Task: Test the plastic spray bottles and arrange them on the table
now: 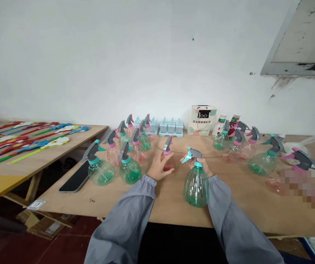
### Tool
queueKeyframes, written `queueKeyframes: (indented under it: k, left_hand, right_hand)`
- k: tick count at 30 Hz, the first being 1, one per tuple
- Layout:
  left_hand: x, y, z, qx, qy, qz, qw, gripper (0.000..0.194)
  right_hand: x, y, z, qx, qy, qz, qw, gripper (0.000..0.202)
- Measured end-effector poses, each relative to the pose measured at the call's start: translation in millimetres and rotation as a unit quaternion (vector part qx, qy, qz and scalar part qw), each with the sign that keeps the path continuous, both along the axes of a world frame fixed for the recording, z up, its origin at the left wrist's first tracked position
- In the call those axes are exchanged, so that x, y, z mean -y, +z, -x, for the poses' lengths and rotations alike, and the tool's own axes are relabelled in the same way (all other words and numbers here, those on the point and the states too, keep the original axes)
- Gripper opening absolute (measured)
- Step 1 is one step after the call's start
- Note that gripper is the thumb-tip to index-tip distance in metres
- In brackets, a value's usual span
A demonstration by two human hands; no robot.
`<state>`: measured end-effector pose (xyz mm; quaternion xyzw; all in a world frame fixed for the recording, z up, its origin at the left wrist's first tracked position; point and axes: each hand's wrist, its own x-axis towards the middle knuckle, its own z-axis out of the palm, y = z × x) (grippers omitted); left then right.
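Note:
My left hand (159,168) is curved around a pink spray bottle (170,163) with a grey and pink trigger head; it stands on the table. My right hand (205,168) grips a green spray bottle (196,189) from behind, at the neck below its grey and turquoise head. Part of that hand is hidden by the bottle, which is upright and nearer to me than the pink one. Left of my hands stand several more spray bottles, the nearest a green one (130,171) and a wider green one (101,171).
A black phone (76,176) lies at the left. Against the wall are light blue ice-pop molds (171,127) and a paper bag (202,121). More spray bottles, among them a green one (263,162), stand at the right near a pixelated patch. Colourful sticks (31,146) cover another table.

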<state>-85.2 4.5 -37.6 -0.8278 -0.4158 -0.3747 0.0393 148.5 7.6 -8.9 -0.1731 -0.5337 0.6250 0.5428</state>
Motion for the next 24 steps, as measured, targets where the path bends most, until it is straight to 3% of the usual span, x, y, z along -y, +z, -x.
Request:
queueKeyframes:
  k: [5, 12, 21, 24]
  left_hand:
    - [-1.2, -1.6, 0.2, 0.01, 0.005, 0.006, 1.0, 0.073]
    - [-0.2, 1.0, 0.6, 0.005, 0.002, 0.007, 1.0, 0.074]
    - [-1.0, -0.4, -0.2, -0.005, 0.003, -0.002, 1.0, 0.072]
    - [-0.1, 0.9, -0.6, 0.002, 0.001, 0.0, 1.0, 0.072]
  right_hand:
    - [-1.6, 2.7, -3.3, 0.016, -0.081, -0.025, 0.996, 0.032]
    - [0.9, 0.6, 0.3, 0.013, -0.005, -0.007, 1.0, 0.038]
    - [2.5, 4.4, -2.5, 0.007, -0.042, -0.029, 0.999, 0.027]
    - [3.5, 5.6, -0.6, 0.006, -0.034, -0.008, 0.999, 0.035]
